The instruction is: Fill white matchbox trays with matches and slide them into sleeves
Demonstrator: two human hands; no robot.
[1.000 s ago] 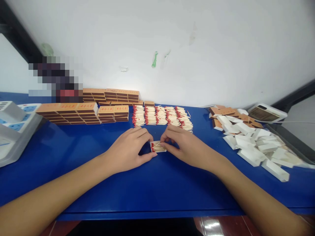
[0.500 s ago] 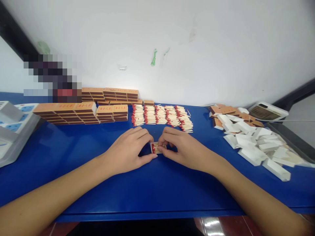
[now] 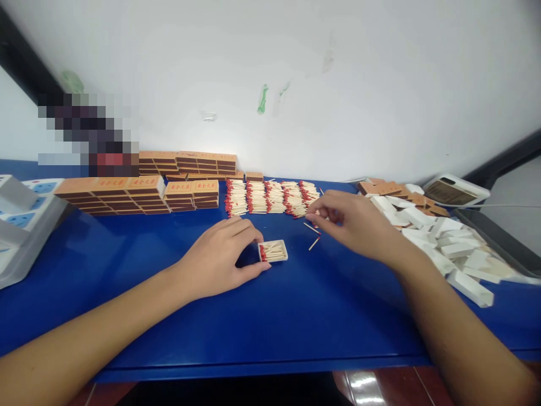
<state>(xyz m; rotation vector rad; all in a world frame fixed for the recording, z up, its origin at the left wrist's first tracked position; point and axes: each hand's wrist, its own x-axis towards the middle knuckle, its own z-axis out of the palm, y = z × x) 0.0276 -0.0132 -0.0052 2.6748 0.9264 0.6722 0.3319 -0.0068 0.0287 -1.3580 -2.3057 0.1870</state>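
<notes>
My left hand (image 3: pixel 226 254) grips the left end of a small white matchbox tray (image 3: pixel 279 259) between thumb and fingers. The tray rests on the blue table and holds red-tipped matches (image 3: pixel 274 249) lying lengthwise, heads to the left. My right hand (image 3: pixel 344 217) is at the right end of the match piles (image 3: pixel 276 197), fingers curled together and thumb close to them. Whatever is between those fingertips is hidden. Two loose matches (image 3: pixel 314 243) lie on the table just below the right fingertips.
Stacked brown matchboxes (image 3: pixel 114 194) stand at the back left, beside a grey-white container (image 3: pixel 31 237). On the right lie a heap of white trays (image 3: pixel 437 231), several brown box sleeves (image 3: pixel 386 189), a white device (image 3: pixel 456 190) and a dark tray (image 3: pixel 502 239). A white wall closes off the back.
My right hand has left the tray and moved right and away from me to the match piles. Two loose matches now show beneath it. My left hand keeps its grip on the tray.
</notes>
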